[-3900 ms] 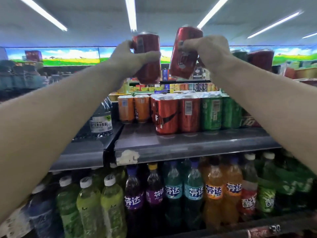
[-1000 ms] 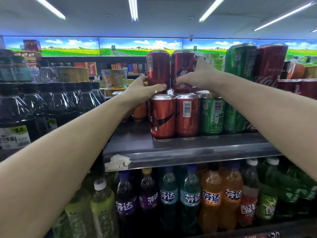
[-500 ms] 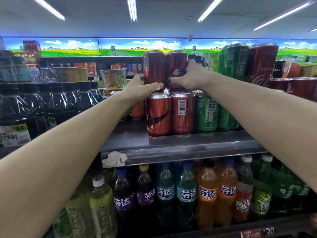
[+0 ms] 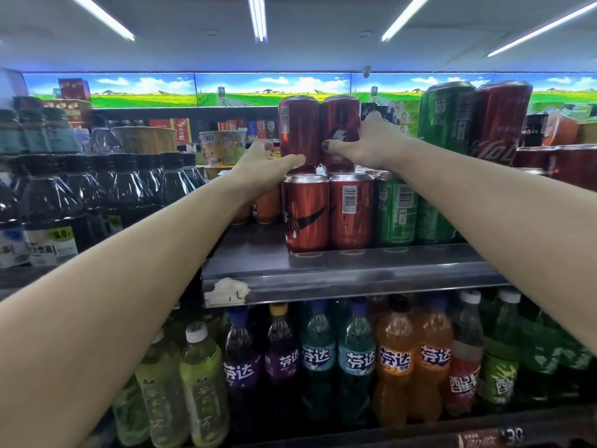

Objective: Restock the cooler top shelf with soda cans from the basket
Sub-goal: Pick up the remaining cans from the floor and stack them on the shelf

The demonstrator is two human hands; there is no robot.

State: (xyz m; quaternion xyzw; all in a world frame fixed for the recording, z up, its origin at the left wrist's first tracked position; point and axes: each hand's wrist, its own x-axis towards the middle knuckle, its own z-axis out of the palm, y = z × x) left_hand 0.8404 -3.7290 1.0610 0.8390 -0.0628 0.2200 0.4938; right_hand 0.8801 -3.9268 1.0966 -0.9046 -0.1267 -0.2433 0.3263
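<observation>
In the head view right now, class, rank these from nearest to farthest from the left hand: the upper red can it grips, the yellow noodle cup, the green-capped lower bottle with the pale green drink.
1. Upper red can: gripped by the left hand.
2. Yellow noodle cup: just left, behind.
3. Pale green bottle: bottom shelf, far below.

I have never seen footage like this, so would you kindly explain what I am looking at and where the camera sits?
There is no machine here: a person wears one wide-angle camera on the head, so you see both bare arms reaching forward. The left hand grips the left red can and the right hand grips the right red can. Both cans are upright, at or just above the tops of the red cans in the front row of the metal top shelf. Green cans stand to their right. Coloured soda bottles fill the shelf below. No basket is visible.
</observation>
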